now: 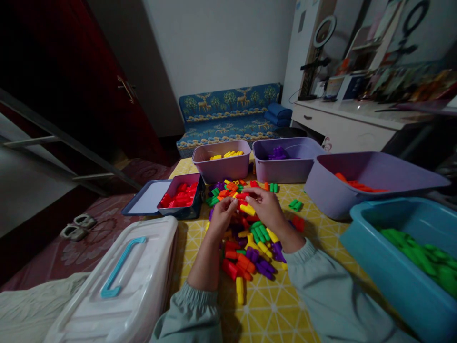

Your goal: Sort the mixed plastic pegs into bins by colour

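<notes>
The heap of pegs (246, 252) is hard plastic, smooth with a slight shine, and the yellow peg (247, 209) in the right hand (267, 209) looks just the same. The purple tubs (221, 166) and the blue tub (403, 267) are smooth moulded plastic, softly glossy along the rims. The white box (117, 290) is cloudy, ribbed plastic with a smooth teal handle (121, 264). The bench (278, 309) has a matt yellow covering; cloth or vinyl, I cannot tell. The sleeves (321, 290) are soft, matt fabric, and the sofa (228, 114) is printed cloth.
</notes>
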A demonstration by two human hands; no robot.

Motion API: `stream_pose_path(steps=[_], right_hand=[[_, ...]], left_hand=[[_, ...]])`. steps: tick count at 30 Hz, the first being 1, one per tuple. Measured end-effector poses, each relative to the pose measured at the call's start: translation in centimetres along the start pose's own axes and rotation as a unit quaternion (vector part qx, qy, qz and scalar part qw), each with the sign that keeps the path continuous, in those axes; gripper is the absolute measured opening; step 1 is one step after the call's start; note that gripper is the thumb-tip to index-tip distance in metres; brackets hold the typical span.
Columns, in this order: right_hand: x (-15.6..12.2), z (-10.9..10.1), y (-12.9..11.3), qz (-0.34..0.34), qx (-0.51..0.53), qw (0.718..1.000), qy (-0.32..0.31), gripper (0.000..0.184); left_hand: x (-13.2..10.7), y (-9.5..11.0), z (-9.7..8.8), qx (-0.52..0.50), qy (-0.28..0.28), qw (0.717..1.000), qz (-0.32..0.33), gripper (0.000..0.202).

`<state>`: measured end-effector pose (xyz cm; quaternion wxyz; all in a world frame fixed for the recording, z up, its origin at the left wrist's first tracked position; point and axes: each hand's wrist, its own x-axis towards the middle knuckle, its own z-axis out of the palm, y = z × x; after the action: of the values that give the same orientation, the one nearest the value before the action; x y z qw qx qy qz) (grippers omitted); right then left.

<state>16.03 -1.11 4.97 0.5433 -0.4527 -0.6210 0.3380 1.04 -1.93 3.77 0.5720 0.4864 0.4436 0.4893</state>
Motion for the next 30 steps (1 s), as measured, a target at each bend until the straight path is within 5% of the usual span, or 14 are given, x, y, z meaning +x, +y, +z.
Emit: stream_pose_path(steps=[11,19,27,30], right_hand=[[-0.1,0.6,0.5,0.015,-0.005,1.0,-0.004,0.015],[-0.5,0.3,-0.3,0.003,-0.051,0.998,-0.041,0.014],[-0.8,0.5,-0.7,0.034,-0.147,0.988,-0.044,0.034],[-1.1,0.6,-1.3,0.034,-0.18,0.981,-0.062,0.024]], left_hand=[[0.8,-0.8,-0.1,-0.05,0.101,0.993,0.042,0.049],[0.6,-0.8,-0.2,0.026,0.021,0.996,0.085,0.052],[1.1,-0.7,-0.3,0.02,0.125,0.986,0.111,0.042],[1.0,-0.4,-0.3,0.039,0.138,0.98,0.139,0.036]])
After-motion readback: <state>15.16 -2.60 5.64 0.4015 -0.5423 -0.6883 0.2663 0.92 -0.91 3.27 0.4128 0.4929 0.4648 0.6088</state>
